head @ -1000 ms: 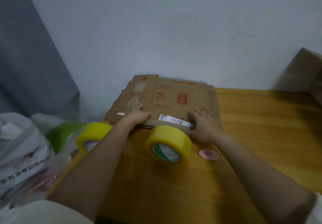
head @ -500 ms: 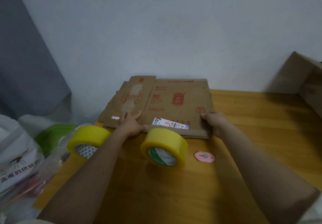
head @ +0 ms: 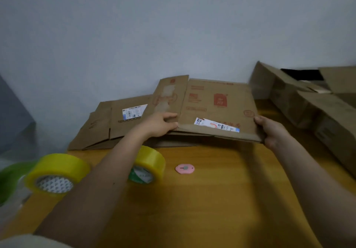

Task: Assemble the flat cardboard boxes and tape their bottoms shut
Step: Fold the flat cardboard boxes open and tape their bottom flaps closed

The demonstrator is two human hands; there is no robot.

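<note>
A flat cardboard box [head: 217, 105] with red print and a white label is raised off the stack at the back of the wooden table [head: 221, 199]. My left hand [head: 159, 124] grips its near left edge. My right hand [head: 269, 130] grips its near right corner. Another flat box [head: 115, 120] with a white label lies beneath it to the left. Two yellow tape rolls stand in front: one [head: 55, 172] at the left, the other [head: 148, 164] partly behind my left forearm.
A small pink cutter [head: 185, 168] lies on the table between my arms. Assembled cardboard boxes [head: 312, 101] stand along the right edge by the wall. Something green [head: 11, 174] and plastic bags sit at the far left.
Both hands have lifted the top flat box and shifted it right, uncovering the labelled flat box beneath. My view has swung right, bringing the boxes at the right into sight.
</note>
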